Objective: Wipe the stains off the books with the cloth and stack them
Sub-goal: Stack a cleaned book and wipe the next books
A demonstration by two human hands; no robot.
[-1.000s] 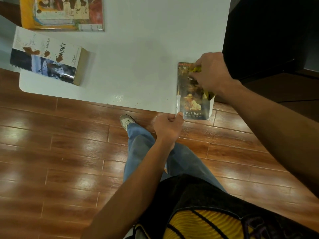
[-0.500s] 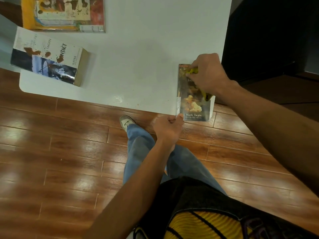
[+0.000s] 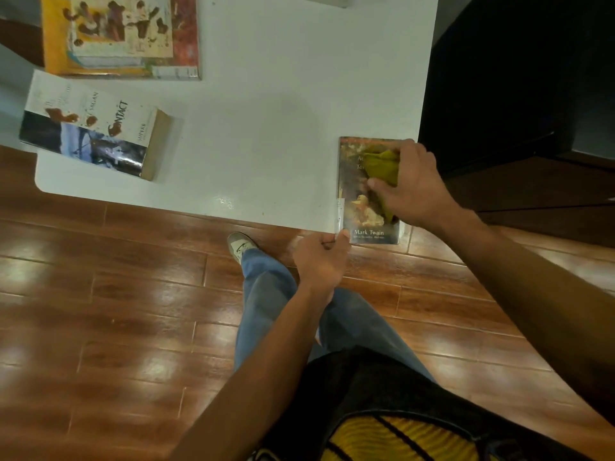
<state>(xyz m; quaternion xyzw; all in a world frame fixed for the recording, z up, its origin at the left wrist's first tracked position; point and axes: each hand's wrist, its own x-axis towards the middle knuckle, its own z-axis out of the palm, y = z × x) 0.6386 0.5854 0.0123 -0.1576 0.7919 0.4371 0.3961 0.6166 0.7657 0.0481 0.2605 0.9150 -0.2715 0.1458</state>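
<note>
A dark Mark Twain paperback (image 3: 357, 214) lies at the near right corner of the white table (image 3: 266, 134), overhanging its edge a little. My right hand (image 3: 416, 188) grips a yellow-green cloth (image 3: 384, 169) and presses it on the cover's upper right. My left hand (image 3: 322, 257) pinches the book's near left corner from below the table edge. A thick white paperback titled Contact (image 3: 90, 128), with brown stains on its cover, lies at the left edge. A large yellow-bordered book (image 3: 123, 34) with dark stains lies at the far left.
The table's near edge and rounded left corner border a glossy wooden floor (image 3: 116, 311). My legs in jeans and one shoe (image 3: 241, 246) stand below the table edge. A dark cabinet (image 3: 515, 78) rises just right of the table.
My right hand with the cloth has slid toward the right side of the book's cover, uncovering more of the cloth and title. My left hand keeps its hold on the corner.
</note>
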